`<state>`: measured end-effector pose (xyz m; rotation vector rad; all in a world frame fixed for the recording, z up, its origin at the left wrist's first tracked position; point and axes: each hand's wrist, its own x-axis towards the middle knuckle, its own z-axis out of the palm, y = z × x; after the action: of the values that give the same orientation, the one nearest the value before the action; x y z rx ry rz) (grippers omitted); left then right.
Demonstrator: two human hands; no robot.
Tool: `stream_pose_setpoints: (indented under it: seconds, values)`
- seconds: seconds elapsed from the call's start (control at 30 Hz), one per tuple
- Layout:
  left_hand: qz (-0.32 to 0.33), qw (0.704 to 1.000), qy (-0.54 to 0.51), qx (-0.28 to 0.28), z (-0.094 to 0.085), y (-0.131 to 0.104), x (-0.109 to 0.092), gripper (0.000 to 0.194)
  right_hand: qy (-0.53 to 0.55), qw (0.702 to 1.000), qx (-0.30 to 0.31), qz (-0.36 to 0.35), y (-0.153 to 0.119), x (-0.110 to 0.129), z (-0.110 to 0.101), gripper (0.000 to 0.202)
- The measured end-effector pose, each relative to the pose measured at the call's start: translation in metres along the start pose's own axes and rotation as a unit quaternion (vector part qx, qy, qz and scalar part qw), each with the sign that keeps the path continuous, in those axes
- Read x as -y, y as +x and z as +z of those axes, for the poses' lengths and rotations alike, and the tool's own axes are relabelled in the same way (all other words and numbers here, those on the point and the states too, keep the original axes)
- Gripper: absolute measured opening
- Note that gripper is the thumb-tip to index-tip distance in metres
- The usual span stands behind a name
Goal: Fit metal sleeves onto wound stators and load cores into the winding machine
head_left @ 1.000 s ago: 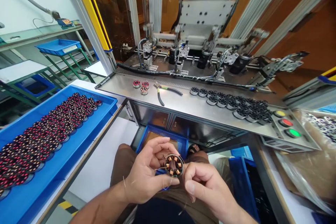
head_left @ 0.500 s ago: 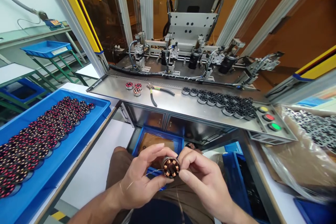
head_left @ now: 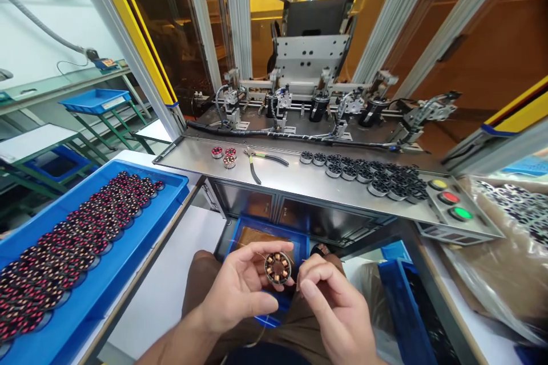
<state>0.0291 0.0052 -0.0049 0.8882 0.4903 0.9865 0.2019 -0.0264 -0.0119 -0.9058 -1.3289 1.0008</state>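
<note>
My left hand [head_left: 240,285] holds a round motor stator [head_left: 267,277] with copper windings, above my lap. Its open ring of coils faces up towards me, and fine wire ends show beside it. Just to the right, my right hand [head_left: 334,296] is closed with thumb and fingers drawn together. A thin copper-coloured strand seems to show at its fingertips, but what they pinch is too small to make out. The two hands are apart. Another loose wire [head_left: 261,337] hangs below my left hand.
A blue tray [head_left: 171,197] of wound stators stands left. On the metal ledge lie a few red-and-copper stators [head_left: 229,162], side cutters [head_left: 266,157] and black stator cores [head_left: 363,174]. Buttons [head_left: 449,198] sit at right, beside a plastic-lined box [head_left: 483,262]. A winding machine [head_left: 314,48] stands behind.
My left fingers have shifted on the stator, the thumb moving off its rim. My right hand has drawn slightly away from it. The whole view has shifted as my head moved.
</note>
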Motion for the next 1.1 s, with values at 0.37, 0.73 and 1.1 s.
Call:
stream_pose_setpoints:
  seconds: [0.37,0.73,1.1]
  values:
    - [0.228,0.929,0.285,-0.069,0.007,-0.006,0.009,0.057,0.032,0.999,0.022,-0.004,-0.004,-0.004,0.0,0.01]
    - [0.28,0.893,0.346,-0.074,0.006,-0.006,0.008,0.049,0.103,0.991,-0.042,0.076,-0.006,-0.011,0.014,0.02]
    - [0.296,0.874,0.381,-0.047,0.011,-0.005,0.004,0.053,-0.049,0.997,-0.066,0.002,0.003,0.002,0.006,0.015]
